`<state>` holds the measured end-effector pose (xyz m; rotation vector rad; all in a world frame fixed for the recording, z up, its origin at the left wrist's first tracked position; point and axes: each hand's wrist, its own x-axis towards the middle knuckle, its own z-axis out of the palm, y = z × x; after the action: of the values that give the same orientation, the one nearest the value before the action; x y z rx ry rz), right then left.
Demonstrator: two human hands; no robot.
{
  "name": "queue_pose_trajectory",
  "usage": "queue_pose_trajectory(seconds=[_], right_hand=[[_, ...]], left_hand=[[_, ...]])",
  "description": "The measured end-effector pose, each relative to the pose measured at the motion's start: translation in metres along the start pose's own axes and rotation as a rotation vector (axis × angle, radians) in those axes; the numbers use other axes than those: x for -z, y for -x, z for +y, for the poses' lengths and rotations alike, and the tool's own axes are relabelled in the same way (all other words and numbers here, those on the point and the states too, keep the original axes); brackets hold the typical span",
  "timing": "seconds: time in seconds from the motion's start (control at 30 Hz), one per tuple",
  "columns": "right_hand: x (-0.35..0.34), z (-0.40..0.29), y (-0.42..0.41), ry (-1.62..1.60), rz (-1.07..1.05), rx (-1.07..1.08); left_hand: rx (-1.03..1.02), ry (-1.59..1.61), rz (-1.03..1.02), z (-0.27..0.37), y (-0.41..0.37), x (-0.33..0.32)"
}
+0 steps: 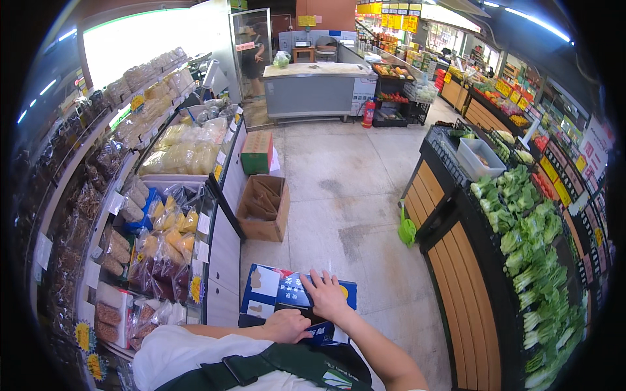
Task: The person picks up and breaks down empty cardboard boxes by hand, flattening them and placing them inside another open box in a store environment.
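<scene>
A blue printed cardboard box (279, 289) with white panels is low in front of my body, with a dark gap between its top flaps. My left hand (288, 326) curls its fingers at the near edge of that gap, gripping the cardboard there; its fingertips are partly hidden. Across the box's far right part lies my right hand (328, 298), palm down and fingers spread, touching the top. The lower side of the box is hidden by my forearms and my dark green apron (274, 364).
Bagged dry goods (168, 215) fill the left shelves. An open brown carton (264, 207) and a green-and-brown carton (257, 151) stand on the floor. Leafy greens (533, 244) line the right-hand stand, near a green plastic item (407, 230). A counter (313, 93), fire extinguisher (368, 114) and person (253, 58) are farther off.
</scene>
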<state>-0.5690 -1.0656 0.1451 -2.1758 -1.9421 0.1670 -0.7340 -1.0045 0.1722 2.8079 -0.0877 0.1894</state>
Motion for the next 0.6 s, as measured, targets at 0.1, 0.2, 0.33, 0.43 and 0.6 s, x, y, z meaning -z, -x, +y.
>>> queue_pose_trajectory(seconds=[0.1,0.2,0.33,0.43,0.6], right_hand=[[0.002,0.025,-0.033,-0.078,0.052,-0.046],[0.025,0.075,-0.075,-0.254,0.001,-0.195],[0.058,0.093,-0.131,-0.135,0.043,-0.199],[0.065,0.100,-0.172,-0.101,0.072,-0.176],[0.073,0.115,-0.233,-0.066,0.189,-0.209]], left_hand=[[-0.029,-0.046,0.080,-0.027,-0.006,0.007],[-0.112,-0.056,0.084,-0.060,-0.020,0.007],[-0.066,-0.020,0.152,-0.122,-0.046,0.023],[-0.033,0.016,0.141,-0.170,-0.063,0.021],[0.252,0.303,-0.383,-0.240,-0.100,0.023]])
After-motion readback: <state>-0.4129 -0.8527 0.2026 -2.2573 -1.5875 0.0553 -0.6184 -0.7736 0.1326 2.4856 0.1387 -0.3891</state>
